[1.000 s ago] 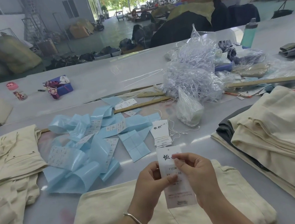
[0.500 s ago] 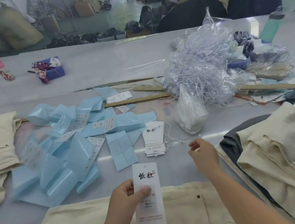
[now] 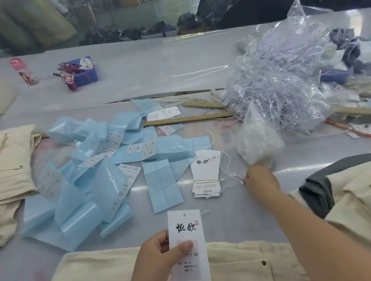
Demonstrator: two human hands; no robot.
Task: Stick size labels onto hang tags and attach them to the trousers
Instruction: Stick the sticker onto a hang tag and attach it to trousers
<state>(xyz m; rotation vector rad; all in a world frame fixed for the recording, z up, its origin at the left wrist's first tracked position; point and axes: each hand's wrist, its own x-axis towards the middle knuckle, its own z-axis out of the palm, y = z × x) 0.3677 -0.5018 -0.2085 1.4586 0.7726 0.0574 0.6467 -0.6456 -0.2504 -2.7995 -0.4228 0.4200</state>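
White hang tag (image 3: pixel 189 253) upright, hole end away, pinched in left-hand fingers (image 3: pixel 184 246).

- Held hang tag (image 3: pixel 189 253): black brush characters "恒欣" and the size "XS".
- Tag stack (image 3: pixel 205 168) on the table: the same "恒欣".

Right hand (image 3: pixel 259 179) left the tag, reached the strings (image 3: pixel 226 172)
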